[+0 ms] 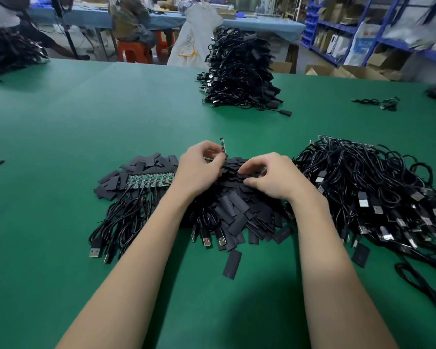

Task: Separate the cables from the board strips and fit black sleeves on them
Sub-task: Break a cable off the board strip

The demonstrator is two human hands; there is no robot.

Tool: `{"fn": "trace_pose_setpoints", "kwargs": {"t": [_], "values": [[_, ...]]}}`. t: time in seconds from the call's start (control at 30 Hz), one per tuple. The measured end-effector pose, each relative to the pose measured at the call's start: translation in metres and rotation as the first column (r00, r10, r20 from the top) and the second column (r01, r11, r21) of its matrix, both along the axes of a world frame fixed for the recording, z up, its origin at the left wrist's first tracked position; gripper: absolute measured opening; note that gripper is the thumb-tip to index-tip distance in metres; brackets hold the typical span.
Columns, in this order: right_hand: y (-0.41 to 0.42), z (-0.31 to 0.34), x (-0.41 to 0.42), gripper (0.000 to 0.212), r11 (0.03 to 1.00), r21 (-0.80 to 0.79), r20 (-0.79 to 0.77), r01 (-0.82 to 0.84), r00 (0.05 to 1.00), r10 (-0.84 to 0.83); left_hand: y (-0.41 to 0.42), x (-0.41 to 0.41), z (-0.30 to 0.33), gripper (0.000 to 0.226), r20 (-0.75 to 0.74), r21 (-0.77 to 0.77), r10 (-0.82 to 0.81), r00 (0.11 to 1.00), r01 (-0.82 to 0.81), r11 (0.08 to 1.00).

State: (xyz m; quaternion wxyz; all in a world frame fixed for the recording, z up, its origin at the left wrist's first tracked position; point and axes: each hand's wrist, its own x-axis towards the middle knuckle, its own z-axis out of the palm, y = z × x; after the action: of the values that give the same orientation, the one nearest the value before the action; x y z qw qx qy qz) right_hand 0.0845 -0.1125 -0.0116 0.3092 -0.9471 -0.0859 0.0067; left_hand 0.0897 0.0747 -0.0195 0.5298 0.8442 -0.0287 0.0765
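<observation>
head view: the left hand (199, 170) pinches a small board piece (223, 146) that stands up above its fingertips, over the heap of black sleeves (239, 210) in the middle of the green table (86, 109). the right hand (269, 177) has its fingers curled down into the same heap; whether it actually holds a sleeve i cannot tell. a board strip (150, 181) with cables attached lies just left of the left wrist, partly on the sleeves. a big tangle of cables (370, 195) lies to the right, another strip showing at its far edge. a tall stack of cables (239, 71) stands further off, seemingly finished. by my judgement the job is mid-way: much remains unsleeved.
</observation>
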Motion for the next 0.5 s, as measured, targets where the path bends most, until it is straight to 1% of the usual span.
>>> {"fn": "trace_pose_setpoints", "kwargs": {"t": [0.03, 0.13, 0.27, 0.43, 0.5], "values": [[0.000, 0.000, 0.000, 0.020, 1.000, 0.011, 0.005, 0.015, 1.000, -0.015, -0.002, -0.002, -0.001, 0.013, 0.032, 0.032, 0.015, 0.999, -0.016, 0.999], [-0.002, 0.001, 0.000, 0.018, 0.998, 0.048, 0.006, 0.043, 0.999, -0.043, -0.006, -0.006, -0.002, 0.023, 0.091, 0.045, 0.028, 0.995, -0.032, 0.998], [-0.009, 0.003, -0.003, 0.017, 0.992, 0.114, 0.016, 0.048, 0.999, -0.050, -0.005, -0.009, -0.006, 0.022, 0.182, 0.123, -0.014, 0.983, -0.008, 0.992], [-0.014, 0.007, -0.008, 0.019, 0.974, 0.210, 0.029, 0.083, 0.995, -0.091, -0.004, -0.011, -0.010, 0.026, 0.216, 0.149, -0.084, 0.973, 0.053, 0.987], [-0.014, 0.006, -0.008, 0.019, 0.956, 0.274, 0.028, 0.104, 0.993, -0.116, -0.004, -0.010, -0.010, 0.027, 0.219, 0.149, -0.103, 0.970, 0.071, 0.986]]}}
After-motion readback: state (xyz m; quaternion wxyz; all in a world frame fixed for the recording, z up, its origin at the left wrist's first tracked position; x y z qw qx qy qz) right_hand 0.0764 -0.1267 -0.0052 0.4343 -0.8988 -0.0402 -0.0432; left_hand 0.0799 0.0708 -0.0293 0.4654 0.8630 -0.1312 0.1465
